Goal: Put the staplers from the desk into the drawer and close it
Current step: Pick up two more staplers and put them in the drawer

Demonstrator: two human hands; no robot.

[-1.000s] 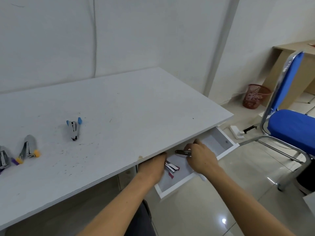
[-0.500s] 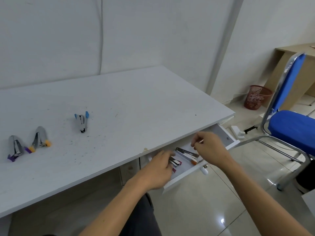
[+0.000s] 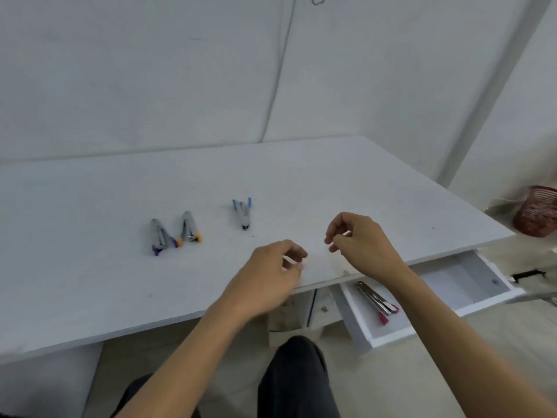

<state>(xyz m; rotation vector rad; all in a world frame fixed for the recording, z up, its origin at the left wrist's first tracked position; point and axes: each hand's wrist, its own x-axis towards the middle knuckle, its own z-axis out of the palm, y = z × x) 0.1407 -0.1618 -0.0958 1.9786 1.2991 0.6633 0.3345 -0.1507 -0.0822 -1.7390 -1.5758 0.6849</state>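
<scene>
Three metal staplers lie on the white desk [image 3: 90, 291]: a purple-tipped stapler [image 3: 159, 236] at the left, an orange-tipped stapler [image 3: 189, 227] beside it, and a blue-tipped stapler [image 3: 243, 211] further right. The white drawer [image 3: 470, 300] under the desk's right end stands pulled out, with red-tipped staplers [image 3: 376, 298] lying inside. My left hand [image 3: 271, 276] hovers over the desk's front edge, fingers loosely curled and empty. My right hand [image 3: 358, 242] is just to its right above the desk, also holding nothing.
A red mesh waste basket [image 3: 536, 211] stands on the floor at the far right. My dark-trousered knee [image 3: 298, 378] sits below the desk edge. A white wall backs the desk, with a thin cable [image 3: 280, 67] running down it.
Both hands have come up out of the drawer and now hover over the desk, empty. The stapler my right hand held stays in the drawer. The view has swung left.
</scene>
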